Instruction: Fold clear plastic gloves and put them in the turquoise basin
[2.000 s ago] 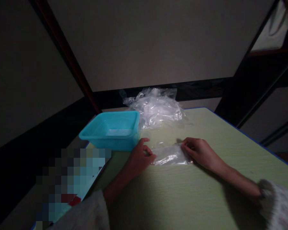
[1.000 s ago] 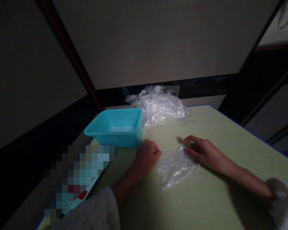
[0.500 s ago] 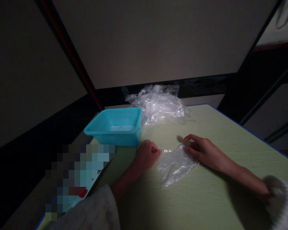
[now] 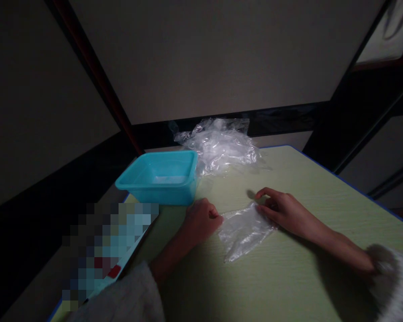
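**Hand and worktop check: film lies between two hands, tub close behind the left**

We find the film (image 4: 245, 232) creased on the worktop (image 4: 289, 277), between the two hands, one corner pointing toward the near side.

The right hand (image 4: 282, 212) has its thumb on the film's upper right part. Its index finger arches above the thumb, leaving a small gap; the remaining fingers curl under the palm, and we cannot tell whether they grip the film.

The left hand (image 4: 201, 221) has its fingers curled in, nearly closed, the thumb tip at the film's upper left corner. We note contact there, but whether the corner is pinched we cannot tell.

The blue tub (image 4: 161, 197) stands just behind the left hand, its left rim reaching past the worktop's left edge from our viewpoint. A heap of clear plastic (image 4: 221, 150) lies to the tub's right, at the far edge.

A pixelated item (image 4: 121, 241) lies along the left edge, beside the left forearm; its detail is unreadable.

We record a blue border on the right edge, well apart from the right hand. Worktop surface shows between them, and also on the near side of the film.
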`<state>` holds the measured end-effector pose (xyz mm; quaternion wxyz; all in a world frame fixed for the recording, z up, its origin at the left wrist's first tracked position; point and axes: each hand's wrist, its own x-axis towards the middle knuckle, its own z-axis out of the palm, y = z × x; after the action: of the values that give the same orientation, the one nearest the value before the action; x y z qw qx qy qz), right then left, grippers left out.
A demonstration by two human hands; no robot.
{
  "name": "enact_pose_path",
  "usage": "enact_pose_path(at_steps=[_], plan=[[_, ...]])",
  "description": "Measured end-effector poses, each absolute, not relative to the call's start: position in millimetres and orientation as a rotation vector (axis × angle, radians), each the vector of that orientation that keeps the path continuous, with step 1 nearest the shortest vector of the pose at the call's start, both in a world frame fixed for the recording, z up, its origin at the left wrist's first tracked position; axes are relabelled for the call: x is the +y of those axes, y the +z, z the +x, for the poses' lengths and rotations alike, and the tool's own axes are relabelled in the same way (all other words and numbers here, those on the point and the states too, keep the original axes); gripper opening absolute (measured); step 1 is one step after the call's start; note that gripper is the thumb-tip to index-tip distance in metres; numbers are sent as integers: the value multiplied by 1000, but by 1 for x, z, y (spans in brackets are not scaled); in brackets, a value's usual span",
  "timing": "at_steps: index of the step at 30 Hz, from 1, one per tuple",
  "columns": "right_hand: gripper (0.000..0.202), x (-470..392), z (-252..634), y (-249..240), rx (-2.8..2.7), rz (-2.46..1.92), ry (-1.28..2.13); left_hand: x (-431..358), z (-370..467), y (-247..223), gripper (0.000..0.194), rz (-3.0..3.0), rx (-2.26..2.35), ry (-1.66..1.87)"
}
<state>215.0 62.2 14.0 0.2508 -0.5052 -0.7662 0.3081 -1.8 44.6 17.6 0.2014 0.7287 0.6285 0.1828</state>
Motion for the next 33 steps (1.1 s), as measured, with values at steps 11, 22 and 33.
enact_pose_path(at_steps=[11,22,33], plan=[[15,60,214,13,-2119,-1381,627,42,-1,15,19,2074,1815,514],[26,63,214,1,-2202,-1465,397,41,-2,10,18,2096,1808,547],[27,64,213,3,-2168,-1468,430,41,-2,12,19,2089,1786,533]])
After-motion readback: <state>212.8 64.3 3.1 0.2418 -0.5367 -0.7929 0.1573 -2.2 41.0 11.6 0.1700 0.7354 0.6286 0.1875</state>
